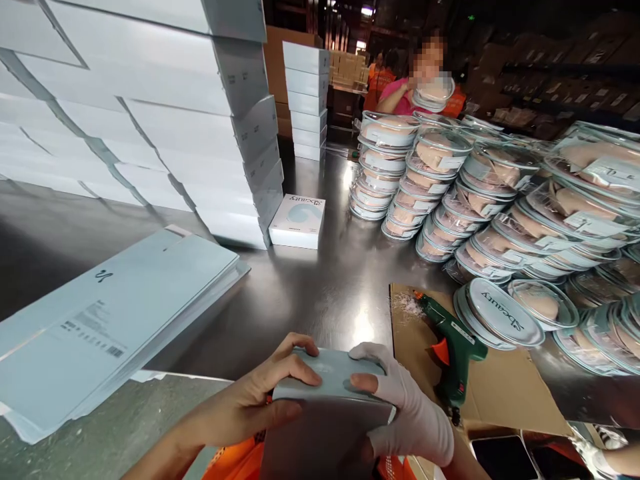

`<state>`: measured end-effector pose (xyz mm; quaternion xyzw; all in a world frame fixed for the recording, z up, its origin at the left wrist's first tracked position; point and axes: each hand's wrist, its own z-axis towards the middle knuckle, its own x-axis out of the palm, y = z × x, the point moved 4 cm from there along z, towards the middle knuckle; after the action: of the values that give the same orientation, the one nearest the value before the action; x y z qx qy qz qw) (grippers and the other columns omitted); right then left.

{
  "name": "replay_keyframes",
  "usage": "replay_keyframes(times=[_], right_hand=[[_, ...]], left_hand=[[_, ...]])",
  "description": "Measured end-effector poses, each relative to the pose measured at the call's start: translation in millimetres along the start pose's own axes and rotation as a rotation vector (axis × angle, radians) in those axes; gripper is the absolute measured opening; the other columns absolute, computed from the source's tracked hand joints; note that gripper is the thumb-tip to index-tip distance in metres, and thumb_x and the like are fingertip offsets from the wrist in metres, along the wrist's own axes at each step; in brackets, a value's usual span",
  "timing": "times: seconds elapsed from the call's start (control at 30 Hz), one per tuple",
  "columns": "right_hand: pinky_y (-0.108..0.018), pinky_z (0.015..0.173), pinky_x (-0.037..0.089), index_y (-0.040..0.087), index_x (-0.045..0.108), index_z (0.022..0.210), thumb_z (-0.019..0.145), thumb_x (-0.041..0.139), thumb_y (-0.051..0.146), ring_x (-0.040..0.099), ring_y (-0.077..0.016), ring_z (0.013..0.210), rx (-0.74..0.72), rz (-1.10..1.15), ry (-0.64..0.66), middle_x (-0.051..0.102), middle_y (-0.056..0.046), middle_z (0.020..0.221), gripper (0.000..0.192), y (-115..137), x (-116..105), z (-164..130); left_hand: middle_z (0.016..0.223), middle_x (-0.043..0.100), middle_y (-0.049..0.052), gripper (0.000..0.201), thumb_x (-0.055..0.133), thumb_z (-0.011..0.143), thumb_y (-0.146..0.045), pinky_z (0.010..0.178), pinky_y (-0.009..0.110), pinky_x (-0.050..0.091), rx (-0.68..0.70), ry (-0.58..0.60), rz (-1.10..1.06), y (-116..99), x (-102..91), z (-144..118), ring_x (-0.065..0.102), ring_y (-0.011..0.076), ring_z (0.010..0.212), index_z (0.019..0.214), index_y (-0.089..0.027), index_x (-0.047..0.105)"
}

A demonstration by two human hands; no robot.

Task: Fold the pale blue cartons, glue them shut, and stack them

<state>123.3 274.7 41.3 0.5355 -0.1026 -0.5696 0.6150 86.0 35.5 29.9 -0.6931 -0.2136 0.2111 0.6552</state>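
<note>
A green glue gun [453, 347] lay on a sheet of cardboard [505, 387] near the bench's [320, 293] front edge. Stacks of round clear-lidded tins [480, 200] filled the right side. Flat printed cartons [100, 320] lay at the left, tall white boxes [150, 113] stood behind, with one small square box [297, 220] just beside them.

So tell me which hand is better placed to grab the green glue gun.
Right, probably. The right hand, gloved, grips the pale blue box on the side nearest the glue gun, which lies on the cardboard just beyond it. The left hand would have to cross the box.
</note>
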Motion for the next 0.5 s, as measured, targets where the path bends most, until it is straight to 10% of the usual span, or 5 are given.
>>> replay_keyframes(times=[0.3, 0.4, 0.5], right_hand=[[-0.036, 0.102, 0.051, 0.038, 0.057, 0.142, 0.086, 0.079, 0.048, 0.058, -0.0243, 0.126, 0.029, 0.015, 0.018, 0.051, -0.008, 0.14, 0.061, -3, -1, 3], [-0.04, 0.1, 0.053, 0.03, 0.064, 0.135, 0.082, 0.08, 0.055, 0.061, -0.0273, 0.121, 0.119, -0.01, 0.053, 0.058, -0.012, 0.136, 0.061, -4, 10, 12], [-0.039, 0.097, 0.055, 0.026, 0.07, 0.126, 0.082, 0.077, 0.061, 0.063, -0.0272, 0.116, 0.187, -0.006, 0.0, 0.064, -0.013, 0.129, 0.056, 1, 21, 20]], left_hand=[[0.137, 0.039, -0.002, 0.018, 0.06, 0.101, -0.04, 0.068, 0.022, 0.043, -0.025, -0.064, -0.01, 2, 3.6, -3, 0.054, 0.0133, 0.088, 0.118, -0.045, 0.062], [0.133, 0.053, 0.002, 0.03, 0.072, 0.088, -0.059, 0.076, 0.023, 0.05, -0.024, -0.407, -0.091, 5, -12.6, -10, 0.059, 0.0214, 0.105, 0.103, -0.033, 0.076], [0.118, 0.065, -0.001, 0.05, 0.086, 0.067, -0.067, 0.069, 0.022, 0.056, -0.014, -1.029, -0.355, 20, -36.4, -29, 0.064, 0.0222, 0.097, 0.102, -0.033, 0.076]])
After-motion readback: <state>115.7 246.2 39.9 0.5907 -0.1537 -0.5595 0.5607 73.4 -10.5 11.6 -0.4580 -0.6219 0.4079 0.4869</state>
